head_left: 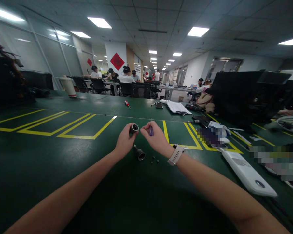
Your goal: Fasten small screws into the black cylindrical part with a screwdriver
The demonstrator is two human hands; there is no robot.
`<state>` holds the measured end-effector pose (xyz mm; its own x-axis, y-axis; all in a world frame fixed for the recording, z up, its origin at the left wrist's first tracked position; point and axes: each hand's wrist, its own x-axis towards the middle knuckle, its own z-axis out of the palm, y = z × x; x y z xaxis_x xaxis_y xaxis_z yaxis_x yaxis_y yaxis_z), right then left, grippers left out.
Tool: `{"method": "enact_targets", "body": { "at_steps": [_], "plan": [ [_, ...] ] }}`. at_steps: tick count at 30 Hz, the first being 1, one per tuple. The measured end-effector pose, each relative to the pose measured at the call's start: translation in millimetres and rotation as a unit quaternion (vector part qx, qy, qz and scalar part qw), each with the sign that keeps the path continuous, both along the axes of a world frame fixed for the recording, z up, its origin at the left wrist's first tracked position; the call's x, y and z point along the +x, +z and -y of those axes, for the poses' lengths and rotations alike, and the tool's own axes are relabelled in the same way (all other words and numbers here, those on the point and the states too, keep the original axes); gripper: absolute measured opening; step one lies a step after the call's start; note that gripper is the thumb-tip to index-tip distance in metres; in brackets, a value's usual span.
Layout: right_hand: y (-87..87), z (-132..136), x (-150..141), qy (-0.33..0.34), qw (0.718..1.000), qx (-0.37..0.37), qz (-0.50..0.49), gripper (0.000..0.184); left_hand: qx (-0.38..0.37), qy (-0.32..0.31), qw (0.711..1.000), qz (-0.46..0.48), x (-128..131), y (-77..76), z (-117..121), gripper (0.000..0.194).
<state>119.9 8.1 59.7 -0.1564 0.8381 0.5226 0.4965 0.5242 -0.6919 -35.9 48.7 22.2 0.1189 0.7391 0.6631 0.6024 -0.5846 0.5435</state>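
Note:
My left hand (124, 139) is closed around a short black cylindrical part (134, 128), whose open end with a pale metal rim faces right. Close beside it, my right hand (155, 135) is closed on a screwdriver with a purple handle (151, 131); its thin shaft points up and away. Thumb and forefinger of that hand are pinched near the rim, and anything tiny between them is hidden. Below the hands, a second black cylindrical part (140, 155) with a metal stem lies on the green table (100, 182). Small nut-like pieces (152, 162) lie to its right.
A red-handled screwdriver (127, 104) and a clipboard with papers (178, 107) lie farther back. Yellow tape (75, 137) marks the tabletop. At right are a white power bank-like device (250, 174) and cables. A cup (69, 87) stands back left. Several people sit beyond the table.

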Motion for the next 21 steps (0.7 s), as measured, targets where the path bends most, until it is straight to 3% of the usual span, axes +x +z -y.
{"method": "enact_targets", "body": {
  "at_steps": [4,8,15,21],
  "plan": [
    [-23.4,17.0,-3.4,0.099,0.983,0.051,0.150,0.017,0.029,0.118,0.988,0.096,-19.6,-0.2,-16.3,0.026],
    [-41.4,23.3,-5.0,0.173,0.947,0.109,0.250,0.025,0.024,0.113,0.987,0.111,-23.1,-3.9,-20.3,0.025],
    [-49.9,8.3,3.3,0.168,0.922,0.122,0.327,0.009,0.010,0.082,0.994,0.073,-10.6,-11.4,-13.0,0.024],
    [-55.1,0.4,28.2,0.125,0.923,0.099,0.352,0.016,0.012,0.045,0.998,0.046,-4.2,-13.4,-3.8,0.025]
  ]
}}
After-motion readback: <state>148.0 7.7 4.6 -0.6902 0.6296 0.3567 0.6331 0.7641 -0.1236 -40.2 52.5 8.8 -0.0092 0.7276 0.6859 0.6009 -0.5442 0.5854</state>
